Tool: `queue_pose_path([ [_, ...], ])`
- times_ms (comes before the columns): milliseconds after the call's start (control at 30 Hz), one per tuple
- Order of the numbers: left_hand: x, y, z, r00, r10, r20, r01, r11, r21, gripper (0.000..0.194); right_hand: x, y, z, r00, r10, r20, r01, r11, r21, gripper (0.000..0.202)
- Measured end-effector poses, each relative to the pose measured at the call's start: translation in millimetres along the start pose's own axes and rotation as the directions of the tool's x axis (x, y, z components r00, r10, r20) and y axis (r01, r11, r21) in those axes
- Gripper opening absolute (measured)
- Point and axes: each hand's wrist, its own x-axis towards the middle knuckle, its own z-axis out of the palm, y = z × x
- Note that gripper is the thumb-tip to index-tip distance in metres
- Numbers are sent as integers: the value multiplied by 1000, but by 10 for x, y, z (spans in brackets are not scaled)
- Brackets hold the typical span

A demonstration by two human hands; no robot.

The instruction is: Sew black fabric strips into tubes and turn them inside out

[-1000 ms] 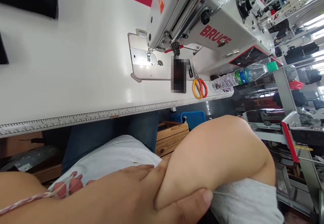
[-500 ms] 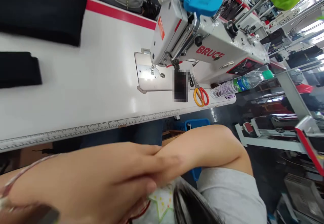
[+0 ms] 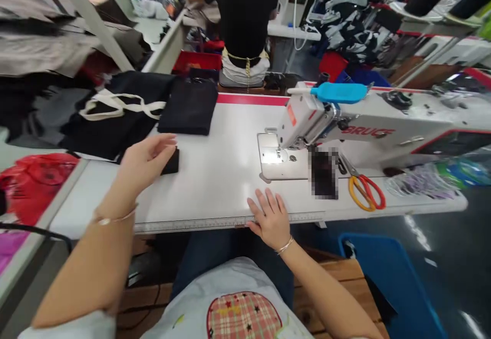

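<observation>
My left hand (image 3: 143,164) is over a small folded piece of black cloth (image 3: 171,163) on the left side of the white sewing table. Its thumb and fingers are apart and slightly curved, and part of the cloth is hidden under it. At the table's front edge, my right hand (image 3: 270,220) lies with its fingers spread and holds nothing. Just behind it is the metal plate (image 3: 286,167) of a white sewing machine (image 3: 364,127). A larger folded black cloth (image 3: 188,106) lies beyond my left hand.
Scissors (image 3: 366,192) with orange and red handles and a plastic bottle (image 3: 452,178) lie to the right. A black cloth pile with white straps (image 3: 118,106) is at the far left. A ruler strip (image 3: 215,223) follows the front edge. A blue bin (image 3: 399,277) stands below right.
My view has turned and drawn back. My hands and forearms, crossed low in front before, are now apart: the left reaches to the small black cloth, the right to the table edge.
</observation>
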Motion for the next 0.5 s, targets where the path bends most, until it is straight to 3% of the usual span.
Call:
queue_pose_path([
  [133,500,-84,219,989,13,-149,5,993,118,41,106,-75,-57,993,-25,-112,20,999,-43,57],
  [300,990,23,390,995,80,-67,-61,968,244,41,141,-98,-95,985,-22,-173,11,998,-65,52],
  [500,1232,86,510,998,31,-61,-11,955,295,43,112,-82,-40,985,5,-175,-14,999,-48,52],
])
